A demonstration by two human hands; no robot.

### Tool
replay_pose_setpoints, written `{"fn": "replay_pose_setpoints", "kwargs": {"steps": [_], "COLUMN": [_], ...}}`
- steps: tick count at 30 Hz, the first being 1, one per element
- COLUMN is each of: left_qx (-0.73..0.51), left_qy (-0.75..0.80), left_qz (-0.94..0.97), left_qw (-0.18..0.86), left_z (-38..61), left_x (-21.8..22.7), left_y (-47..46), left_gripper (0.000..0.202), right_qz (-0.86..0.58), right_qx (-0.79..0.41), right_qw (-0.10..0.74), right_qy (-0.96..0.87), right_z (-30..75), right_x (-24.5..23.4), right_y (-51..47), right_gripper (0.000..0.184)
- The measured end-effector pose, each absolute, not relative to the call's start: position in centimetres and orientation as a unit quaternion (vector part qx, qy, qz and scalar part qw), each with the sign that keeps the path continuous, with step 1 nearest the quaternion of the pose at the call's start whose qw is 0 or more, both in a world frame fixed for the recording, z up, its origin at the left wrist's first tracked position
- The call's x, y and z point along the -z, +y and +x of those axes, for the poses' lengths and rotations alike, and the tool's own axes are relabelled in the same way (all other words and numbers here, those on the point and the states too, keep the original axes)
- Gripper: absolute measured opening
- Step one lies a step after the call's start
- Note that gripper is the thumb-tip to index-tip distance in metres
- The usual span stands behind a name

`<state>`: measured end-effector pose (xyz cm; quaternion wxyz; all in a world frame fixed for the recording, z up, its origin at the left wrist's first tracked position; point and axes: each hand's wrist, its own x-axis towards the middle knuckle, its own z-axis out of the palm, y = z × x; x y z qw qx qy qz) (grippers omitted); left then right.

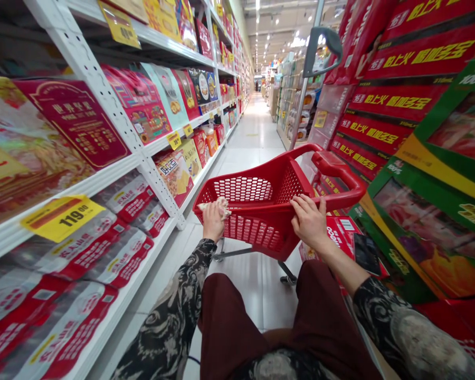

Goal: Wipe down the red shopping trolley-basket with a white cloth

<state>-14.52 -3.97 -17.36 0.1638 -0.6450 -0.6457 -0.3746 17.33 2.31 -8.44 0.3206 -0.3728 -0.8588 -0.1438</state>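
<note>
Work at the cart [277, 217] looks under way, remainder unclear: your left hand [214, 220] holds a cloth [224, 206] in closed fingers, your right hand [311, 219] rests half-bent fingers there, grip uncertain.

Single view from a camera on the person's head, looking forward and down. The lens sits above the lap: thighs in maroon trousers [233, 327] fill the bottom middle, and patterned sleeves [178, 301] stretch up from either side. The left hand [214, 219] and right hand [309, 220] are close, around mid-frame. Between and just beyond them is a red shopping cart [261, 217], seen from above and side-on. White shelving [98, 105] stands near on the left, stacked red boxes [396, 100] near on the right; both lean outward in the wide view. The aisle floor [257, 126] recedes toward the top centre.
</note>
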Motion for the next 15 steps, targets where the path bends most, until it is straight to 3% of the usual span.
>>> {"fn": "replay_pose_setpoints", "kwargs": {"steps": [9,15], "left_qx": [0.360,0.367], "left_qy": [-0.690,-0.626], "left_qz": [-0.608,-0.674], "left_qw": [0.158,0.139], "left_z": [-11.8,-5.8], "left_x": [16.7,15.3], "left_y": [-3.5,-1.3], "left_gripper": [0.042,0.046], "right_qz": [-0.378,-0.395], "right_qx": [0.141,0.118], "right_qw": [0.323,0.326], "right_qy": [-0.856,-0.851], "right_z": [16.9,16.4], "right_x": [8.3,8.4], "right_y": [2.1,2.0], "right_gripper": [0.043,0.045]}}
